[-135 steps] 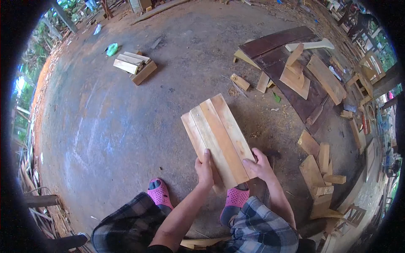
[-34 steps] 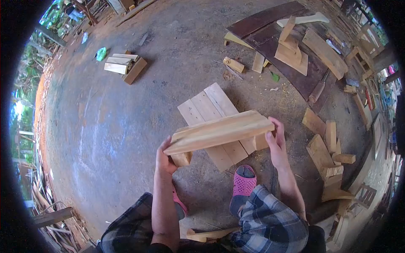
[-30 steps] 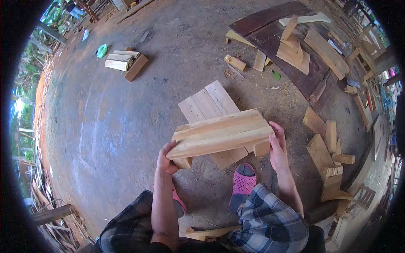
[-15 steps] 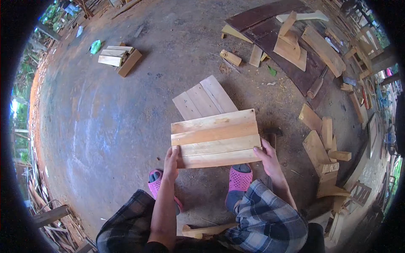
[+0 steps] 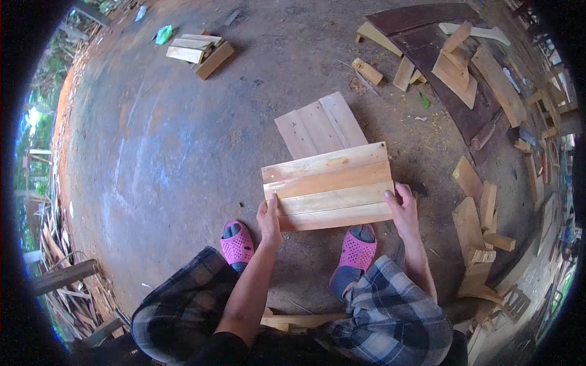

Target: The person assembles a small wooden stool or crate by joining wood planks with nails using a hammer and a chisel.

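Observation:
A wooden panel (image 5: 329,188) made of several pale planks is held between my two hands, above the floor and in front of my feet. At its left edge my left hand (image 5: 269,221) grips it, thumb on top. My right hand (image 5: 403,210) is closed on the right edge, its thumb also on the upper face. Just beyond, a second plank panel (image 5: 320,125) lies on the floor, its near part hidden behind the held one. The undersides of both panels are out of sight.
Pink sandals (image 5: 237,245) are on my feet. Stacked wood pieces (image 5: 195,52) stand at the far left, near a green plastic bag (image 5: 163,35). On the right lie wood offcuts (image 5: 469,235) and a dark board (image 5: 421,52) bearing more scraps.
The view has shifted, so the floor objects appear further right and the far ones higher. Both hands still hold the panel, which shows slightly right and higher in the view.

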Motion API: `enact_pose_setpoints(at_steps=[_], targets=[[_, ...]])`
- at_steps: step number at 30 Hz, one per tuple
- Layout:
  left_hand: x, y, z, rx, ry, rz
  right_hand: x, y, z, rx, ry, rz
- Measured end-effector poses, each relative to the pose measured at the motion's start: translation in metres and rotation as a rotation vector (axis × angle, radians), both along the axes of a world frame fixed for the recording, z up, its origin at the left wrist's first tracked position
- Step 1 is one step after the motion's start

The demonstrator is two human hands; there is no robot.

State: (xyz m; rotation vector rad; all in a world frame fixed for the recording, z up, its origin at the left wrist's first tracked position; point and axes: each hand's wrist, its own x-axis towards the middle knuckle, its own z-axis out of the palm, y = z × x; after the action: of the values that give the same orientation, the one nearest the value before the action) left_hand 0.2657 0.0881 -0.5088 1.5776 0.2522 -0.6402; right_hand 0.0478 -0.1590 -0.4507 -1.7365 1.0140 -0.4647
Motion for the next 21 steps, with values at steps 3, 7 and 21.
enact_pose_setpoints(at_steps=[3, 7, 21], targets=[[0.000, 0.003, 0.001, 0.107, 0.014, 0.040, 0.011, -0.016, 0.000, 0.062, -0.012, 0.053], [0.004, -0.009, 0.012, 0.167, -0.064, -0.016, 0.013, -0.037, -0.017, 0.118, -0.029, -0.011], [-0.014, -0.065, 0.049, -0.062, -0.076, -0.047, -0.019, -0.083, -0.036, 0.122, -0.041, -0.175]])
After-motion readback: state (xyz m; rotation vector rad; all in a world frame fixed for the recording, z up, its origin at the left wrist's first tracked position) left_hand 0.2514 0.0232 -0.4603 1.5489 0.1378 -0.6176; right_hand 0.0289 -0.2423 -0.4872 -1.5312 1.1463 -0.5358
